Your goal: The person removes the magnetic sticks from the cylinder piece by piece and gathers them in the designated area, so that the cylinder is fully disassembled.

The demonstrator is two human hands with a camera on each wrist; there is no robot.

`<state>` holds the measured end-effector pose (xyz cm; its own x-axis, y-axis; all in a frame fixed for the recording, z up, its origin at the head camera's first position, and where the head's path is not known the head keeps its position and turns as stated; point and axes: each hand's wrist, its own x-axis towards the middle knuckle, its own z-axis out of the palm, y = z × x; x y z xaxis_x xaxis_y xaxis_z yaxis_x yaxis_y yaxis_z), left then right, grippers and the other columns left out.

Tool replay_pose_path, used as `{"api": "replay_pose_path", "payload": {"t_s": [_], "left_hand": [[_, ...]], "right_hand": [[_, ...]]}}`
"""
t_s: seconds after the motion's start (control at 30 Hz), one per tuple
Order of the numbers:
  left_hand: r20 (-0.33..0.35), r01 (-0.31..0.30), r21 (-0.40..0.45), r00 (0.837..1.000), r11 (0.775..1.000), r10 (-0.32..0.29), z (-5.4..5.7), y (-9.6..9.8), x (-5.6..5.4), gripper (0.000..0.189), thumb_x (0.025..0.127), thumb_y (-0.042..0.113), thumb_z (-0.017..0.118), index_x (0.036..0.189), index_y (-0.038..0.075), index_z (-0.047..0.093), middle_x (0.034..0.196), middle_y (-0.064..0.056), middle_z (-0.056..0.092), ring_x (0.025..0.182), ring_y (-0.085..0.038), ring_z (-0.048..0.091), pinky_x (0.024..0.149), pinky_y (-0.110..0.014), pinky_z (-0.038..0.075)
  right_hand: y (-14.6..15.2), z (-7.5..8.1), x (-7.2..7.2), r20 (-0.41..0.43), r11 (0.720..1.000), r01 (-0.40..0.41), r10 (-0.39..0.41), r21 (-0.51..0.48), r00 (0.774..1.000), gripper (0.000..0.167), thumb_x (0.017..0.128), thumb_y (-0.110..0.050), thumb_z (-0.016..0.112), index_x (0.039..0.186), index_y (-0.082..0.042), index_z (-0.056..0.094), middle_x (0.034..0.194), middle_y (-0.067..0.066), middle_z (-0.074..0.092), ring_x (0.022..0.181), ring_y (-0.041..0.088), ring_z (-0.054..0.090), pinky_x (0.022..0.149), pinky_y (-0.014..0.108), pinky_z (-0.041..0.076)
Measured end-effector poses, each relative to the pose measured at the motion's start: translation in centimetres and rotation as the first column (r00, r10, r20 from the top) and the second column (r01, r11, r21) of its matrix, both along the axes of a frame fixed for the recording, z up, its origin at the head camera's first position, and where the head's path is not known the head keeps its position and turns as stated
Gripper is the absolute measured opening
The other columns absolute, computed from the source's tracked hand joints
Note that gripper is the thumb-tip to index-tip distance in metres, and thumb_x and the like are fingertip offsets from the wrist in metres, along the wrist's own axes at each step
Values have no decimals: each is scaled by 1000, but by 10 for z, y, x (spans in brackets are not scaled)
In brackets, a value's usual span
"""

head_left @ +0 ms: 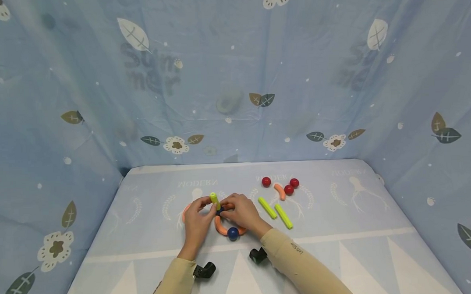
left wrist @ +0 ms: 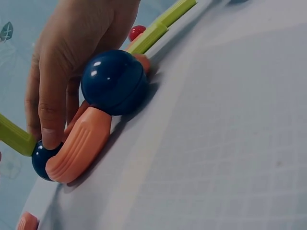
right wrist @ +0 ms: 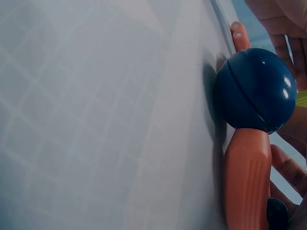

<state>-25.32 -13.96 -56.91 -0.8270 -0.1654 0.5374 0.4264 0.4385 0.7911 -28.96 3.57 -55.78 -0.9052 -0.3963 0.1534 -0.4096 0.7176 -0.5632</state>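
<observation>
A ring of curved orange rods (head_left: 220,227) joined by blue balls lies on the table, a blue ball (head_left: 233,234) at its near side. At its far left, my left hand (head_left: 197,223) pinches an upright yellow-green rod (head_left: 213,198) between thumb and fingers. That rod's lower end meets another blue ball (left wrist: 42,162) of the ring. My right hand (head_left: 241,211) grips this ball, a fingertip pressing on it in the left wrist view. In the right wrist view the near blue ball (right wrist: 254,91) adjoins a curved orange rod (right wrist: 247,177).
Right of the hands lie two yellow-green rods (head_left: 267,208), a curved orange rod (head_left: 280,192) and three red balls (head_left: 266,181). Another orange piece (head_left: 185,212) shows partly behind my left hand. A patterned blue curtain (head_left: 232,77) encloses the table (head_left: 341,212) at the back and sides.
</observation>
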Motion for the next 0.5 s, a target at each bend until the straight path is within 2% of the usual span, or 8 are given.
{"api": "replay_pose_path", "payload": {"t_s": [0.17,0.3,0.4,0.5], "left_hand": [[9,-13,31,1000,999,13,-4,0,2,20,90,11,79,108,7,73,106,-6,72,102,-23,68,94,-44,54],[18,-49,72,999,996,48,-2,-2,4,20,90,11,79,108,6,73,105,-7,72,100,-26,67,90,-45,55],[30,-66,130,998,989,63,9,-5,3,21,90,12,79,109,6,73,105,-9,72,100,-28,65,89,-51,55],[78,-68,150,995,986,57,24,-9,2,21,91,15,79,109,7,73,106,-11,71,102,-28,64,92,-59,51]], "right_hand": [[-1,2,1,4,1000,-1,1,-7,1000,32,89,-35,80,120,-26,76,118,-5,69,104,20,62,91,41,51],[-3,2,1,15,1000,-7,8,-10,1000,31,89,-36,80,119,-28,76,117,-5,69,105,19,62,92,41,51],[-4,2,1,18,1000,0,0,-7,1000,30,89,-37,80,118,-29,77,116,-6,69,104,19,62,92,41,50],[-2,2,1,32,1000,12,-12,-11,999,29,89,-36,80,117,-29,77,116,-6,69,104,19,61,92,41,50]]}}
